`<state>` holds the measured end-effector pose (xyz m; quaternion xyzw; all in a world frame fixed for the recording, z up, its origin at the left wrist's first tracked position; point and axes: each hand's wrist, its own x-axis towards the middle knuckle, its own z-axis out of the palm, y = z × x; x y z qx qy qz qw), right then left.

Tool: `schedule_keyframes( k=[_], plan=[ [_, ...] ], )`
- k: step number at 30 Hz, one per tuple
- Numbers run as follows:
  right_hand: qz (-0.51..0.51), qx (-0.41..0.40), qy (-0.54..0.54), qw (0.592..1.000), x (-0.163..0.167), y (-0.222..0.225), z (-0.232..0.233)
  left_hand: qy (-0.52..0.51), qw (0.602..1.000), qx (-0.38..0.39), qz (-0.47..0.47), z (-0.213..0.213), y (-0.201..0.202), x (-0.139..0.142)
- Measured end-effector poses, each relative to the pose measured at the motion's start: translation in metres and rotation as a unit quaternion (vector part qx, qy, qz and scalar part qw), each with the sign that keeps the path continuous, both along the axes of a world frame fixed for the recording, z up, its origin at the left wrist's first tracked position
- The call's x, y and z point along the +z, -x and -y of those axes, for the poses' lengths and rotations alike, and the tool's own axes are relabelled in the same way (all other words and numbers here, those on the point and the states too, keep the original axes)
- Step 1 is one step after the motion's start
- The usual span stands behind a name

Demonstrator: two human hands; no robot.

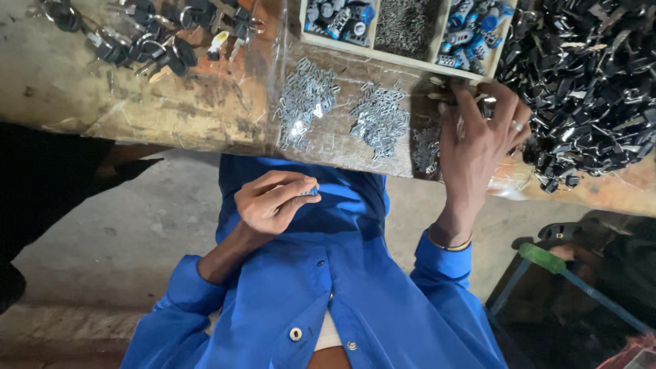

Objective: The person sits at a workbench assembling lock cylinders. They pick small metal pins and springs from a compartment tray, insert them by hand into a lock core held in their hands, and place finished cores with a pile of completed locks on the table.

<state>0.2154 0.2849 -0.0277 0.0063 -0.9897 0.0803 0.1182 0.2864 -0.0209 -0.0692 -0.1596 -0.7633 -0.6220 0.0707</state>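
My left hand (pixel 272 201) is held close to my blue shirt, below the table edge. Its fingers are closed around a small blue and silver cylinder part (pixel 309 190). My right hand (pixel 478 133) reaches up onto the worn wooden table (pixel 137 102). Its fingers are spread, with the tips on a small heap of tiny metal pieces (pixel 427 147) beside the wooden tray (pixel 403 60). I cannot see anything gripped in it. It wears a ring, and a thin bangle is on the wrist.
The tray's compartments hold blue and silver cylinders (pixel 338 20) and fine metal bits (pixel 406 24). Two heaps of small silver plates (pixel 304 102) lie on clear plastic sheet. A big pile of black-headed keys (pixel 588 82) fills the right. More keys (pixel 143 41) lie top left. A green-tipped bar (pixel 543 258) sits lower right.
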Motion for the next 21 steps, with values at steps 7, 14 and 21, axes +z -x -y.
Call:
schedule_keyframes(
  k=[7, 14, 21],
  plan=[
    [-0.111, 0.063, 0.496, 0.859, 0.007, -0.005, -0.023, -0.034, 0.999, -0.001, -0.016, -0.016, 0.009, 0.010],
    [0.064, 0.115, 0.834, 0.535, -0.005, -0.044, 0.015, -0.123, 0.991, -0.041, 0.016, -0.026, 0.015, 0.015],
    [0.182, 0.068, 0.678, 0.708, 0.011, -0.051, 0.054, -0.142, 0.989, -0.026, 0.027, -0.028, 0.015, 0.014]
  ],
)
